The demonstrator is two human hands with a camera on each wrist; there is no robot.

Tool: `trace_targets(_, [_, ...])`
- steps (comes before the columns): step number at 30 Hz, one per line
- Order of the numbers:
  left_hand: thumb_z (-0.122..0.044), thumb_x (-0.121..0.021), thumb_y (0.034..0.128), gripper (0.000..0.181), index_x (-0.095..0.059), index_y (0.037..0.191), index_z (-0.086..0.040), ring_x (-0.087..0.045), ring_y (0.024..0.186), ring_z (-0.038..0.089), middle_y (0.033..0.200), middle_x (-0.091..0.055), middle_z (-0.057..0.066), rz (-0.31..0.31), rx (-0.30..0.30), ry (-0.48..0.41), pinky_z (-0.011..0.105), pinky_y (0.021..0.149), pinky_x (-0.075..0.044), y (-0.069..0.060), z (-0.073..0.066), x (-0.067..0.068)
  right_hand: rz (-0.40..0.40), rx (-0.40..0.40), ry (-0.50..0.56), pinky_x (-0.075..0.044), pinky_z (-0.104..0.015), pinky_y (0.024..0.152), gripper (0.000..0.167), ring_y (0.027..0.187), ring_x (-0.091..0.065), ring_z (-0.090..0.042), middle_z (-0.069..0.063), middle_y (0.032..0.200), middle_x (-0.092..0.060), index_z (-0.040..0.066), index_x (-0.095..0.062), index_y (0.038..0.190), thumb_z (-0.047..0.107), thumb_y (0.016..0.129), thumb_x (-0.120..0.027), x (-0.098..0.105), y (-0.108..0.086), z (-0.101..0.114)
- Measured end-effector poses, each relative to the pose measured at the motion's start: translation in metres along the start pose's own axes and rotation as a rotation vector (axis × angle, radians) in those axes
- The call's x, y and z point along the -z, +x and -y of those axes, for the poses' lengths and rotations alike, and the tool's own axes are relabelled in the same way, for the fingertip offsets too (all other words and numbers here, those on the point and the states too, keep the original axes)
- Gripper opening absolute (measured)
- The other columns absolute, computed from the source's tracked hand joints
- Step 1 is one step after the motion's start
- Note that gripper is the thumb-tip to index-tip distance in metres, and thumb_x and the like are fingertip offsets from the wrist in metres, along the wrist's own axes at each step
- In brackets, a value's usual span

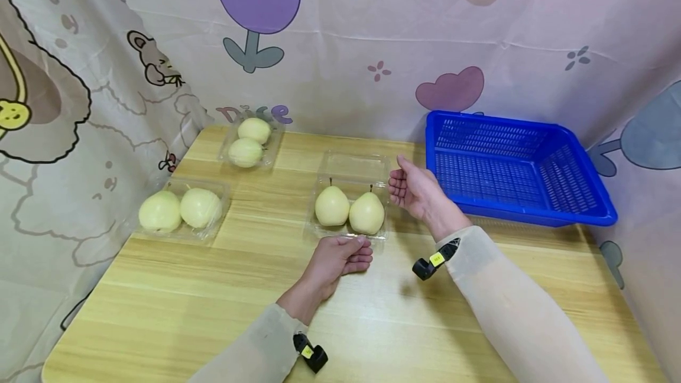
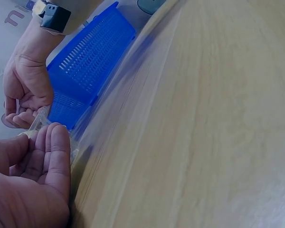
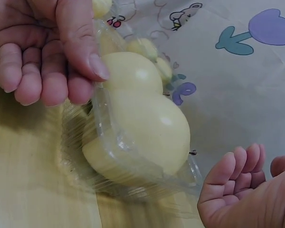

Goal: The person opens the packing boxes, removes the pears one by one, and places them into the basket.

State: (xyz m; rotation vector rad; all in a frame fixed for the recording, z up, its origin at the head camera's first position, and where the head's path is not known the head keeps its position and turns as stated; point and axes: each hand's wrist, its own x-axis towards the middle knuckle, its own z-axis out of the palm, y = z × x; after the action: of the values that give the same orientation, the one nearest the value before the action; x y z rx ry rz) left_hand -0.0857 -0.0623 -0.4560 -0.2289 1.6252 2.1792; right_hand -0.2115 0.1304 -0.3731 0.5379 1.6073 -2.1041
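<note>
A clear plastic clamshell box (image 1: 310,220) sits on the table with its lid (image 1: 355,165) folded back toward the wall. Inside, two pale yellow pears, a left one (image 1: 332,206) and a right one (image 1: 366,214), stand side by side, stems up. My left hand (image 1: 339,260) is at the box's front edge, its thumb (image 3: 85,52) over the rim and its fingers loosely bent; no firm grip shows. Close to the box's right side, my right hand (image 1: 417,191) is held up with fingers loosely curled around nothing, apart from the pears.
A blue plastic basket (image 1: 580,161) stands at the back right. Two more clear boxes with pears lie to the left, one near the left edge (image 1: 213,234) and one at the back (image 1: 273,152). A patterned curtain (image 1: 340,75) hangs behind the wooden table (image 1: 213,306).
</note>
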Motion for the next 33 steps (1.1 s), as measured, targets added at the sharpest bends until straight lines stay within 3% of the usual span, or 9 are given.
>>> trace_targets(4, [-0.017,-0.059,0.1091,0.036,-0.067,0.121,0.016,-0.074,0.082,0.013,0.092,-0.075,0.007,0.04,0.028,0.016,0.027,0.078,-0.065,-0.001,-0.001,0.003,-0.014,0.059,-0.031,-0.054,-0.024,0.063,0.045,0.064,-0.06,-0.011,0.004,0.071,-0.063,0.013,-0.063,0.082,0.046,0.11,-0.053,-0.002,0.002,-0.004])
trace_targets(9, [-0.018,-0.054,0.111,0.038,-0.065,0.12,0.017,-0.073,0.079,0.01,0.091,-0.074,0.005,0.136,0.06,0.116,0.025,0.074,-0.064,-0.01,-0.008,0.011,0.006,0.152,-0.117,-0.055,-0.023,0.065,0.037,0.067,-0.058,-0.011,0.004,0.075,-0.062,0.009,-0.061,0.09,0.038,0.111,-0.053,-0.003,0.007,-0.012])
trace_targets(12, [-0.012,-0.055,0.1094,0.035,-0.066,0.121,0.019,-0.073,0.079,0.009,0.093,-0.076,0.007,0.149,0.027,0.191,0.025,0.075,-0.065,-0.017,-0.019,0.017,0.006,0.212,-0.183,-0.057,-0.024,0.067,0.035,0.07,-0.059,-0.011,0.003,0.078,-0.061,0.004,-0.062,0.097,0.035,0.111,-0.055,-0.003,0.007,-0.017])
trace_targets(15, [-0.007,-0.057,0.1075,0.031,-0.068,0.12,0.018,-0.074,0.082,0.012,0.098,-0.077,0.014,0.109,-0.031,0.259,0.029,0.08,-0.066,-0.023,-0.035,0.022,-0.007,0.299,-0.285,-0.061,-0.029,0.073,0.036,0.075,-0.06,-0.011,0.002,0.082,-0.062,-0.002,-0.063,0.102,0.032,0.111,-0.056,-0.002,0.005,-0.022])
trace_targets(19, [-0.012,-0.063,0.1059,0.026,-0.074,0.115,0.01,-0.075,0.088,0.019,0.104,-0.077,0.022,-0.014,-0.154,0.409,0.033,0.084,-0.066,-0.028,-0.06,0.032,-0.039,0.47,-0.517,-0.063,-0.04,0.084,0.038,0.087,-0.065,-0.017,-0.005,0.092,-0.067,-0.006,-0.068,0.106,0.03,0.11,-0.058,0.001,-0.004,-0.027])
trace_targets(23, [-0.022,-0.068,0.1041,0.023,-0.079,0.113,-0.004,-0.073,0.088,0.021,0.102,-0.079,0.015,-0.192,-0.34,0.705,0.035,0.08,-0.065,-0.029,-0.079,0.047,-0.075,0.638,-0.825,-0.06,-0.047,0.092,0.04,0.103,-0.068,-0.027,-0.011,0.112,-0.072,0.002,-0.071,0.119,0.038,0.107,-0.061,0.004,-0.015,-0.031])
trace_targets(26, [-0.029,-0.069,0.1035,0.025,-0.079,0.118,-0.011,-0.075,0.095,0.025,0.106,-0.08,0.007,-0.297,-0.446,0.928,0.042,0.084,-0.064,-0.026,-0.088,0.061,-0.069,0.721,-1.059,-0.053,-0.056,0.106,0.054,0.126,-0.063,-0.034,-0.014,0.137,-0.067,0.007,-0.063,0.14,0.048,0.105,-0.061,0.006,-0.024,-0.035])
trace_targets(29, [-0.039,-0.068,0.1031,0.043,-0.07,0.136,-0.012,-0.071,0.118,0.034,0.129,-0.075,0.009,-0.296,-0.459,1.085,0.054,0.1,-0.058,-0.02,-0.093,0.075,-0.032,0.75,-1.259,-0.038,-0.064,0.121,0.077,0.149,-0.044,-0.039,-0.016,0.162,-0.047,0.007,-0.044,0.158,0.059,0.103,-0.059,0.009,-0.03,-0.04])
trace_targets(33, [-0.058,-0.073,0.0948,0.086,-0.044,0.16,-0.009,-0.044,0.149,0.042,0.163,-0.048,0.016,-0.188,-0.385,1.236,0.063,0.122,-0.037,-0.011,-0.093,0.09,0.02,0.767,-1.457,-0.025,-0.064,0.128,0.103,0.159,-0.026,-0.042,-0.02,0.173,-0.027,0.004,-0.024,0.167,0.074,0.098,-0.054,0.014,-0.034,-0.05])
